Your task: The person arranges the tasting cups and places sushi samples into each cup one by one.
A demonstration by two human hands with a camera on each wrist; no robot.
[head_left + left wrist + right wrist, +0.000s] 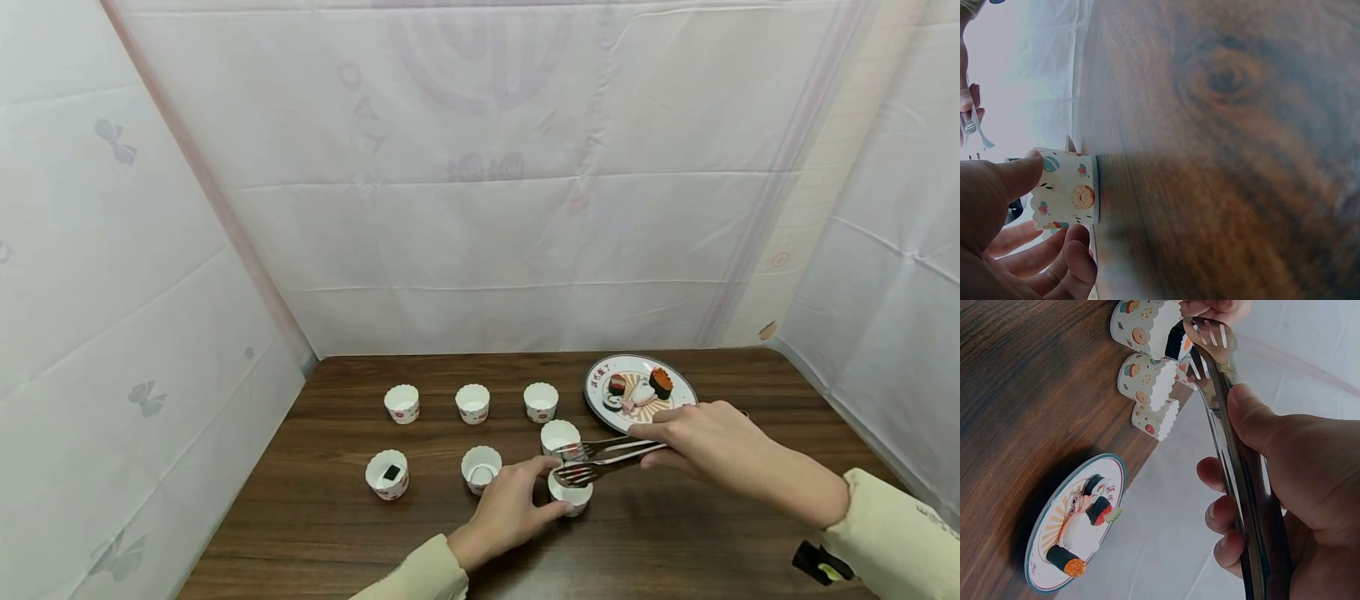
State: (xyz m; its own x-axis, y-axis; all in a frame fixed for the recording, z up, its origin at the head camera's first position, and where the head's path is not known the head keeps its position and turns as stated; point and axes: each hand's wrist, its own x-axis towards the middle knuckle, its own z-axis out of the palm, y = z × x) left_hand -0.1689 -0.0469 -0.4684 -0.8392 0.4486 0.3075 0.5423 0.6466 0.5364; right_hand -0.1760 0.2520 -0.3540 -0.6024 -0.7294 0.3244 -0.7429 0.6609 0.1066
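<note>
My right hand (pixel 712 437) holds metal tongs (pixel 611 465) with slotted, fork-like ends, which stand apart over the near right cups. Thumb and fingers of my left hand (pixel 510 500) grip a white paper cup (pixel 1066 190) printed with doughnuts, upright on the table. In the head view that cup (pixel 576 500) lies under the lower tong end. A dark-wrapped sushi piece (pixel 1175 342) with white and orange shows beside the tong ends at a cup's mouth in the right wrist view; I cannot tell if the tongs touch it. Another cup (pixel 560 435) stands just behind.
Three cups, one of them this cup (pixel 473 404), form a back row. A front-left cup (pixel 387 483) contains a black piece; another cup (pixel 480 457) stands near my left hand. A plate (pixel 596 400) at back right bears several sushi pieces. White cloth (pixel 480 250) hangs behind the table.
</note>
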